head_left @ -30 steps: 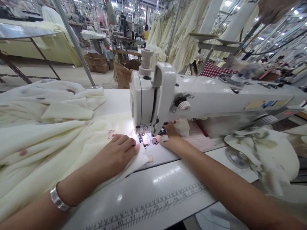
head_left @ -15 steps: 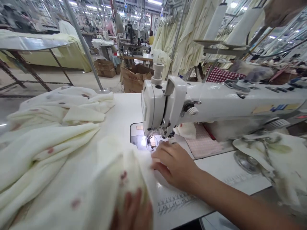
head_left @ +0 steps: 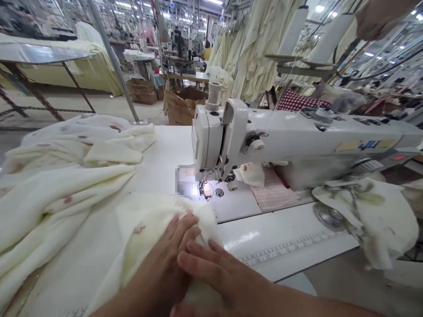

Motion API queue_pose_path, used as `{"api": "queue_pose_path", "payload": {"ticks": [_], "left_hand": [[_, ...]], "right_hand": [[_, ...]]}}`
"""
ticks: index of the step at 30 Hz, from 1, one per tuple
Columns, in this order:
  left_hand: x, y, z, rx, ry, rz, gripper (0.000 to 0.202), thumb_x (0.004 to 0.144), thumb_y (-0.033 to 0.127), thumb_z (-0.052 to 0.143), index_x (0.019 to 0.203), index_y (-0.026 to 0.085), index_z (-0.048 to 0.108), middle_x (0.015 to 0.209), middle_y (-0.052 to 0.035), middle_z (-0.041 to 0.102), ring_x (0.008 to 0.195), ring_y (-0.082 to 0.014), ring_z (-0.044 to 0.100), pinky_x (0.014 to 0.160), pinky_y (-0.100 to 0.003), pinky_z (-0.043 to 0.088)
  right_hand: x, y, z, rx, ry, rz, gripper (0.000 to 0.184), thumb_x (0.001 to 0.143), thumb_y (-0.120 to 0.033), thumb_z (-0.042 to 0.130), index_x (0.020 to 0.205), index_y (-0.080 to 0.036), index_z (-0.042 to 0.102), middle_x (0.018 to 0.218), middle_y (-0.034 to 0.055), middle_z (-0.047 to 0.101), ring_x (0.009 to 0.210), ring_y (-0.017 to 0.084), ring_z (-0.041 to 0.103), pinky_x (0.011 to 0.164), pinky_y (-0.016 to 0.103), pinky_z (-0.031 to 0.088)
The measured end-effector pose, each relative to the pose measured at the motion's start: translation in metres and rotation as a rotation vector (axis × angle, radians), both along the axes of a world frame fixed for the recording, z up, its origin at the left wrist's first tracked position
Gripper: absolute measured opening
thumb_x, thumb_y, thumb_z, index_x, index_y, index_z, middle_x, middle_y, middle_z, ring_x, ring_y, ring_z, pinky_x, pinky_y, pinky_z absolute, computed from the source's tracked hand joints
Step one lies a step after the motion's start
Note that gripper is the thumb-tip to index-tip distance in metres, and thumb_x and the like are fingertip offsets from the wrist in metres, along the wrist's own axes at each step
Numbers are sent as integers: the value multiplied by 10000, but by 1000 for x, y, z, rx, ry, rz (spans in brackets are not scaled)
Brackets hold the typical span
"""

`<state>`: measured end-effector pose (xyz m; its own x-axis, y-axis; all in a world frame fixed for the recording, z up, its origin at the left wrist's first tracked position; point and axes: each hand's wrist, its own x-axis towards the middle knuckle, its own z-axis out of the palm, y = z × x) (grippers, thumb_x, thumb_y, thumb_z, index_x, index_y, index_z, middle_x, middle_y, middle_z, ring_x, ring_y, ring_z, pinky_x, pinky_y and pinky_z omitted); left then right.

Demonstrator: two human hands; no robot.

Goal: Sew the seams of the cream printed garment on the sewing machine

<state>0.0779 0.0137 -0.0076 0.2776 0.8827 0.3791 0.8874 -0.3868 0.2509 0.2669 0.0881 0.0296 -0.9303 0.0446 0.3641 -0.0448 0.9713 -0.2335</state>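
Note:
A cream cloth with small reddish prints point(head_left: 139, 220) lies on the white sewing table in front of the sewing machine point(head_left: 284, 136). My left hand point(head_left: 170, 248) rests on this cloth, fingers stretched forward and pressing it down. Just to its right, and partly over it, is my right hand point(head_left: 218, 268), its fingers spread and laid on the cloth's right part. The lit needle and presser foot point(head_left: 203, 189) stand a little beyond the cloth's far edge. Some of the cloth is hidden under my hands.
More cream printed cloth point(head_left: 66, 198) is heaped on the left of the table. A printed ruler point(head_left: 284, 246) runs along the front edge. Cloth pieces point(head_left: 373, 215) hang at the right, near a round metal part. Thread cones point(head_left: 294, 33) and a cardboard box point(head_left: 181, 105) stand behind.
My right hand has come back from beside the needle onto the cloth. My left hand has moved forward, and the cloth now lies flatter. The view has shifted slightly.

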Motion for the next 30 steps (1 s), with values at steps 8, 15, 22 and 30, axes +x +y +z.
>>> {"api": "queue_pose_path", "payload": {"ticks": [8, 15, 22, 30], "left_hand": [[1, 22, 26, -112, 200, 105, 289, 877, 257, 503, 1125, 116, 546, 1267, -156, 558, 1105, -330, 547, 881, -541, 473], [-4, 41, 28, -217, 120, 71, 217, 905, 230, 457, 1091, 170, 551, 1301, -99, 543, 1223, -286, 472, 1002, -516, 384], [-13, 58, 27, -247, 150, 197, 264, 911, 276, 456, 1138, 172, 543, 1342, -112, 504, 1231, -295, 464, 996, -532, 371], [-4, 56, 28, -206, 127, 193, 346, 892, 356, 499, 1179, 174, 559, 1302, -116, 540, 1205, -281, 477, 975, -487, 387]], "right_hand": [[9, 33, 3, -32, -354, -390, 332, 953, -246, 393, 1268, -190, 478, 1425, 95, 416, 1304, 227, 386, 1073, 605, 230], [-10, 64, -6, 32, -53, -515, 136, 848, -128, 523, 865, -177, 649, 952, 87, 664, 902, 212, 593, 775, 363, 498], [-26, 104, -6, 113, 12, -496, 225, 829, -98, 479, 862, -144, 697, 857, 144, 661, 876, 274, 587, 705, 390, 496], [-16, 61, -4, -50, -115, -302, 433, 965, -311, 358, 1329, -88, 432, 1363, 144, 486, 1288, 213, 414, 1059, 426, 366]]}}
